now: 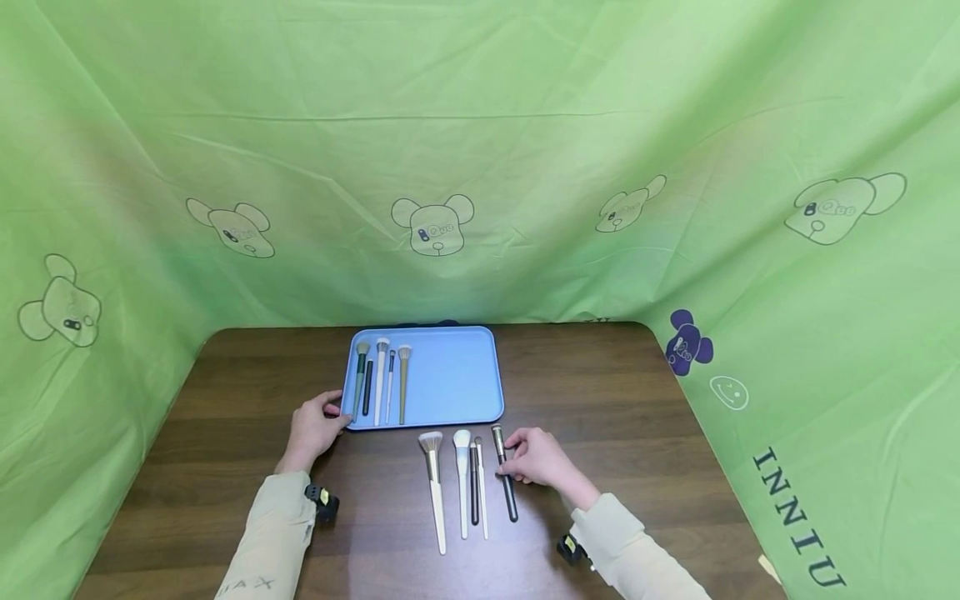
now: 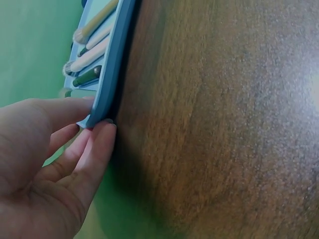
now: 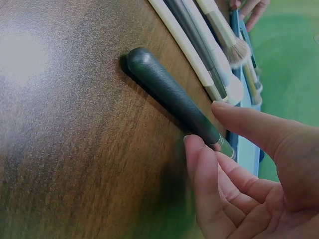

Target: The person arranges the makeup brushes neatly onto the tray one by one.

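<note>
On a wood-grain surface (image 1: 600,392), pinched a blue tray (image 1: 450,375) by one corner with left hand (image 1: 313,431); bracketed a black-handled makeup brush (image 1: 510,500) near it with loosely curled right hand (image 1: 538,458), grip unclear.

Left hand (image 2: 50,164): thumb and fingers pinching corner of tray (image 2: 111,69) | Brushes (image 2: 89,57): five, side by side, tan brush (image 2: 98,22) farthest from pinched corner | Table (image 2: 214,124): wood-grained, beneath

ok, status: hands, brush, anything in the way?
Left hand grips corner of blue tray. Right hand at black-handled brush, no closed pinch visible. Four loose brushes to its left; nothing seen blocking tray.
</note>
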A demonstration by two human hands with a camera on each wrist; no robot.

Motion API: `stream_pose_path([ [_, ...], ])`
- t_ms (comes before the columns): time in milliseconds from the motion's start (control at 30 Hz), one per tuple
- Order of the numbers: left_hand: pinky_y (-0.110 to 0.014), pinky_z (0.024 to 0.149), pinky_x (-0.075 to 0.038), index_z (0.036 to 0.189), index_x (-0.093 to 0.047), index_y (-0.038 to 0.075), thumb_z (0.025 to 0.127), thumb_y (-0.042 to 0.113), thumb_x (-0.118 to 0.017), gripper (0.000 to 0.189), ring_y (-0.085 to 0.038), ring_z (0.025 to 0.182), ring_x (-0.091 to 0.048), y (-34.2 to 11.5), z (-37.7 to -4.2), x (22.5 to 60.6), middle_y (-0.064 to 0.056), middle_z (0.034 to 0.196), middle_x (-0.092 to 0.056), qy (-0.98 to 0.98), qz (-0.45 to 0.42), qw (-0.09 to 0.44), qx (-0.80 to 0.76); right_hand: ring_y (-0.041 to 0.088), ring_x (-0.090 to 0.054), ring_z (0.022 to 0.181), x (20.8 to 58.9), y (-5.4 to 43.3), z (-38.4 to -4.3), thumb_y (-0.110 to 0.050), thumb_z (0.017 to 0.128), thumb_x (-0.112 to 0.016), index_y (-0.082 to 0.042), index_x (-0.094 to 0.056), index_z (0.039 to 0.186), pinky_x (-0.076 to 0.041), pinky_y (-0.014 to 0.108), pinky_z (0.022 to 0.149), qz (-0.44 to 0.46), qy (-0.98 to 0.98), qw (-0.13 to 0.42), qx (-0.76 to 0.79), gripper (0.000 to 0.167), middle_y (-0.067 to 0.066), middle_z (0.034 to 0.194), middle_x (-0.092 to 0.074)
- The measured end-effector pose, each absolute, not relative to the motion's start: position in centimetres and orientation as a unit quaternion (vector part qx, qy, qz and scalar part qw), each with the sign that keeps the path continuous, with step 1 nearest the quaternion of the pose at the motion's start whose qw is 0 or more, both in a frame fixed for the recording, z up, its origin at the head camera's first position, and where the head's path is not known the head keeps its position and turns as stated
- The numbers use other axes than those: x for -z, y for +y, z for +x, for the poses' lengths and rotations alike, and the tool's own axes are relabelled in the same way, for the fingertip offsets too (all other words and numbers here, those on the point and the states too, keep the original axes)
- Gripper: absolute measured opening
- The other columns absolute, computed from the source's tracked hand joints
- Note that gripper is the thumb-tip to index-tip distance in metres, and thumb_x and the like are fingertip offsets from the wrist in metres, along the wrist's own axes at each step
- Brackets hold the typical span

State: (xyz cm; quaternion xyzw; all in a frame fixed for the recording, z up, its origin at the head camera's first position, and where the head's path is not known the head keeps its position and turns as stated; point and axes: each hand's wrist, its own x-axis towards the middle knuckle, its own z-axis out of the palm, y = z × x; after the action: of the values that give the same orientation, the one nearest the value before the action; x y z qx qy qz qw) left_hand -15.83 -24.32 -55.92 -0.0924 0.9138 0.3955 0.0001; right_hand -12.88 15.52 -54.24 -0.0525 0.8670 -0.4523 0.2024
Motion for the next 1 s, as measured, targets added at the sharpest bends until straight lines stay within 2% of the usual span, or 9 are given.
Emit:
stream_pose_path([
  [100, -0.050, 0.087, -0.048, 0.134, -0.059, -0.009, 0.083, 0.002, -0.078, 0.055, -0.037, 0.096, -0.062, -24.1, -15.8, 55.7, -0.022, 0.101, -0.068, 0.916, -0.083, -0.001, -0.393, 0.013, -0.059, 0.047, 54.3, 15.4, -12.8, -0.001, 0.075, -0.087, 0.004, -0.065, 0.104, -0.051, 0.026, 0.044, -0.053, 0.870, 0.199, 0.449, 0.037, 0.003, 0.064, -0.064],
  [233, -0.054, 0.097, -0.044, 0.137, -0.057, -0.010, 0.083, 0.001, -0.078, 0.059, -0.042, 0.108, -0.059, -23.9, -15.7, 55.6, -0.026, 0.111, -0.066, 0.922, -0.068, -0.004, -0.382, 0.014, -0.060, 0.048, 54.3, 15.4, -12.8, 0.000, 0.075, -0.086, 0.004, -0.065, 0.103, -0.052, 0.027, 0.045, -0.051, 0.872, 0.198, 0.446, 0.036, 0.003, 0.065, -0.064],
  [467, -0.058, 0.105, -0.040, 0.140, -0.054, -0.010, 0.085, 0.000, -0.075, 0.059, -0.049, 0.125, -0.051, -23.8, -15.5, 55.0, -0.034, 0.134, -0.056, 0.935, -0.048, 0.000, -0.353, 0.016, -0.062, 0.050, 54.4, 15.2, -12.9, 0.002, 0.076, -0.085, 0.004, -0.064, 0.104, -0.055, 0.032, 0.048, -0.050, 0.871, 0.198, 0.446, 0.035, 0.004, 0.067, -0.064],
  [733, -0.057, 0.109, -0.036, 0.142, -0.051, -0.010, 0.086, -0.005, -0.073, 0.061, -0.045, 0.136, -0.042, -23.8, -15.7, 55.0, -0.024, 0.148, -0.048, 0.938, -0.017, -0.004, -0.346, 0.018, -0.063, 0.052, 54.5, 15.2, -12.9, 0.003, 0.076, -0.084, 0.004, -0.064, 0.105, -0.055, 0.030, 0.048, -0.053, 0.871, 0.198, 0.447, 0.036, 0.004, 0.068, -0.064],
  [1000, -0.058, 0.107, -0.038, 0.143, -0.051, -0.008, 0.085, -0.005, -0.074, 0.062, -0.045, 0.136, -0.043, -23.8, -15.8, 55.2, -0.022, 0.149, -0.047, 0.939, -0.012, 0.001, -0.342, 0.019, -0.064, 0.052, 54.6, 15.2, -12.8, 0.004, 0.076, -0.084, 0.004, -0.064, 0.104, -0.056, 0.032, 0.048, -0.044, 0.868, 0.199, 0.452, 0.035, 0.004, 0.067, -0.064],
])
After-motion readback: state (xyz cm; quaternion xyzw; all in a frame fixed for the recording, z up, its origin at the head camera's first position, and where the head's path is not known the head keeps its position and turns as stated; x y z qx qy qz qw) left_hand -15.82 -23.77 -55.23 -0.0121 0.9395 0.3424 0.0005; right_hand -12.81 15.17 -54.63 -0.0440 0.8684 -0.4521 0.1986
